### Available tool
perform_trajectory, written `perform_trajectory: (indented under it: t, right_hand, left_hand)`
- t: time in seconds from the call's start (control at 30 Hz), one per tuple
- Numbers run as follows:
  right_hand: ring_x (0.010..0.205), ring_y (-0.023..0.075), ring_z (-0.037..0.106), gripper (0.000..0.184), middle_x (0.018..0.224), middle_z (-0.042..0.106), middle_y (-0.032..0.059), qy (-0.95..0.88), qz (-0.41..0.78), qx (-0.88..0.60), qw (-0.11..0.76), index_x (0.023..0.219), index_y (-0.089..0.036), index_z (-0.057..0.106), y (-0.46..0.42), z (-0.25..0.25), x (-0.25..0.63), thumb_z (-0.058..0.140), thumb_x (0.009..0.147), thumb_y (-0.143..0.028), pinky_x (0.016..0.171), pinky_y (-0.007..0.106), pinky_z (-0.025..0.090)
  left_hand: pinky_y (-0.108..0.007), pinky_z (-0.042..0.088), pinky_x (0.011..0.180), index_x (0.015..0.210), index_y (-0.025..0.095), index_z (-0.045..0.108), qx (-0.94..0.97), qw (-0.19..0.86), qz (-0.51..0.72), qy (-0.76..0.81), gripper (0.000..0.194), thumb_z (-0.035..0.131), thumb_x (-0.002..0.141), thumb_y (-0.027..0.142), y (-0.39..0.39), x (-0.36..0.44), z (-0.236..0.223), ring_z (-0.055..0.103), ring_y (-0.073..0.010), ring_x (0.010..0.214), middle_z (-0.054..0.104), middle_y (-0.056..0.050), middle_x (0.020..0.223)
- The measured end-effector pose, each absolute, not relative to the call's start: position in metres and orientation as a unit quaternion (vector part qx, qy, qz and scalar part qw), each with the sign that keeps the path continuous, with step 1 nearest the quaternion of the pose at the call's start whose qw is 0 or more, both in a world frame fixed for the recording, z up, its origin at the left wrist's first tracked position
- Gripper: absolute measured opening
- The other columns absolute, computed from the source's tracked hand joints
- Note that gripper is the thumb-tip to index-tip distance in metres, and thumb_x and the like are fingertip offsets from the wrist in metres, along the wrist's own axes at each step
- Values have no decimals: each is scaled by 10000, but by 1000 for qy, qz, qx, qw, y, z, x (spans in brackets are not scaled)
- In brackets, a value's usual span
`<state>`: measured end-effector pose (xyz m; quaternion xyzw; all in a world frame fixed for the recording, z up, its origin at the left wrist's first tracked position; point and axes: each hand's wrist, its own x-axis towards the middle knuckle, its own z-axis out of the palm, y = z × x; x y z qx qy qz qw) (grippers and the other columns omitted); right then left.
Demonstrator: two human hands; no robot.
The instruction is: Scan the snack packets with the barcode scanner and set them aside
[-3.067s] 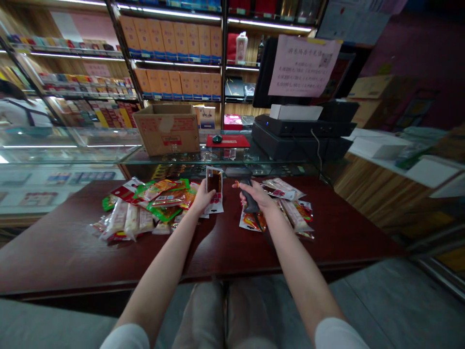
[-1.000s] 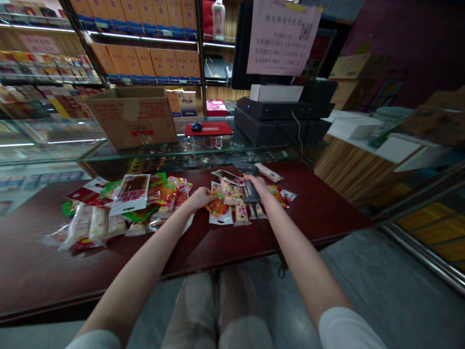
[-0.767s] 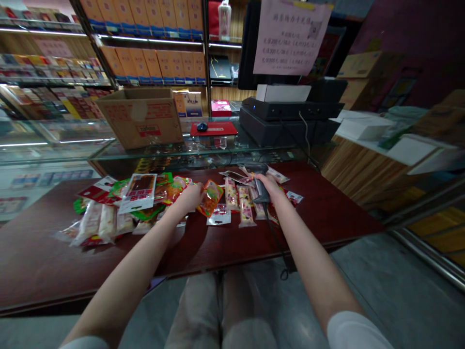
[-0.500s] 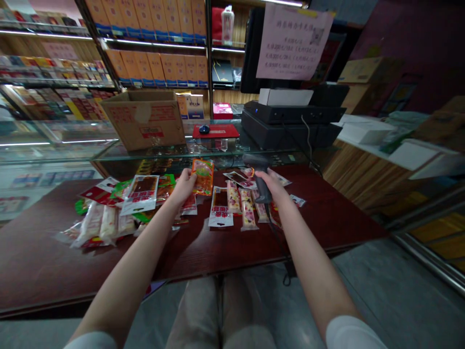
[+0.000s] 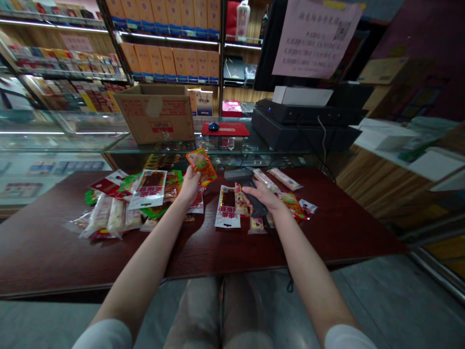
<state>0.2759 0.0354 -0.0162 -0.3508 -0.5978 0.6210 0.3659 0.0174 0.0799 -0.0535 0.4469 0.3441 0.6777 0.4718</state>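
Observation:
My left hand (image 5: 191, 185) is closed on an orange and green snack packet (image 5: 202, 167), held tilted above the table. In my right hand (image 5: 262, 195) is a dark barcode scanner (image 5: 244, 177), its head pointing left toward the packet. Under and beside the scanner lie a white and dark snack packet (image 5: 227, 208), wrapped bars (image 5: 256, 224) and a red and green packet (image 5: 291, 204). To the left of my left hand is a heap of snack packets, with a white and dark packet (image 5: 149, 189) on top and pale wrapped sticks (image 5: 116, 215) in front.
The dark red table (image 5: 218, 249) stands against a glass counter. On the counter are an open cardboard box (image 5: 160, 116), a mouse (image 5: 213, 126) on a red mat (image 5: 232, 129), and a black cash register (image 5: 305, 128) below a monitor. The scanner's cable hangs past the table's front edge.
The packet in my left hand has tilted and its top leans left. My right hand has lowered and turned the scanner, whose head now points left toward the packet. The whole view has shifted slightly.

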Motion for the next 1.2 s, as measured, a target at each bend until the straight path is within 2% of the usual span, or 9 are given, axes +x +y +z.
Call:
perform_trajectory:
  t: [0.3, 0.47, 0.6, 0.73, 0.9, 1.0, 1.07, 1.1, 1.2]
  right_hand:
    - [410, 96, 468, 401, 518, 564, -48, -588, 627, -364, 358, 916, -213, 569, 30, -16, 275, 741, 738, -529, 388, 203, 382]
    - [406, 92, 461, 350, 502, 545, -58, -580, 629, -358, 374, 908, -218, 561, 27, -15, 276, 717, 768, -498, 389, 195, 396]
    - [401, 96, 467, 353, 507, 559, -63, -554, 641, -354, 396, 956, -221, 544, 25, -12, 278, 715, 759, -459, 380, 188, 397]
    - [395, 91, 459, 344, 497, 551, -66, -540, 646, -350, 411, 930, -213, 527, 24, -10, 282, 704, 762, -455, 384, 188, 392]
    - [393, 91, 447, 377, 494, 546, -69, -534, 627, -378, 422, 919, -225, 516, 24, -6, 286, 719, 732, -482, 390, 200, 359]
    - [404, 99, 452, 367, 497, 546, -63, -532, 619, -384, 431, 907, -226, 527, 23, -3, 287, 717, 721, -480, 405, 214, 358]
    - [410, 103, 456, 353, 498, 544, -60, -531, 614, -385, 438, 901, -227, 534, 24, -2, 288, 711, 723, -476, 411, 219, 352]
    - [411, 104, 454, 349, 496, 542, -59, -531, 611, -388, 440, 895, -227, 538, 24, -2, 289, 709, 721, -476, 412, 221, 348]
    - [420, 103, 455, 343, 506, 542, -52, -527, 605, -402, 441, 878, -218, 553, 25, -1, 292, 707, 712, -475, 414, 227, 348]
  left_hand:
    - [-397, 564, 919, 1176, 192, 503, 453, 424, 643, 449, 363, 511, 814, 198, 73, 25, -40, 695, -188, 978, 685, -85, 1113]
    - [-361, 539, 967, 1240, 175, 513, 509, 362, 608, 490, 400, 439, 849, 215, 70, 22, -36, 669, -181, 1081, 671, -96, 1220]
    - [-417, 492, 1032, 1262, 136, 580, 579, 215, 551, 561, 434, 434, 861, 213, 51, 12, -11, 644, -251, 1141, 682, -137, 1231]
    - [-574, 449, 1021, 1425, 187, 507, 544, 36, 452, 706, 559, 518, 872, 272, 19, -9, 31, 632, -377, 1147, 706, -162, 1150]
    - [-676, 447, 907, 1258, 138, 632, 454, -7, 290, 843, 423, 486, 897, 304, -1, -50, 54, 598, -502, 1149, 694, -231, 1164]
    - [-757, 315, 1012, 1230, 74, 627, 437, -58, 244, 864, 426, 491, 878, 272, -1, -67, 48, 446, -554, 1315, 583, -269, 1373]
    - [-757, 236, 1079, 1298, 78, 594, 468, -83, 247, 845, 472, 464, 883, 260, 0, -68, 40, 370, -527, 1394, 478, -266, 1494]
    - [-727, 246, 1102, 1336, 96, 579, 501, -84, 251, 824, 493, 436, 901, 279, 2, -66, 36, 386, -494, 1400, 463, -256, 1512]
    - [-623, 330, 1117, 1355, 163, 601, 619, -51, 211, 754, 542, 391, 936, 434, 12, -58, 21, 486, -422, 1346, 551, -223, 1443]
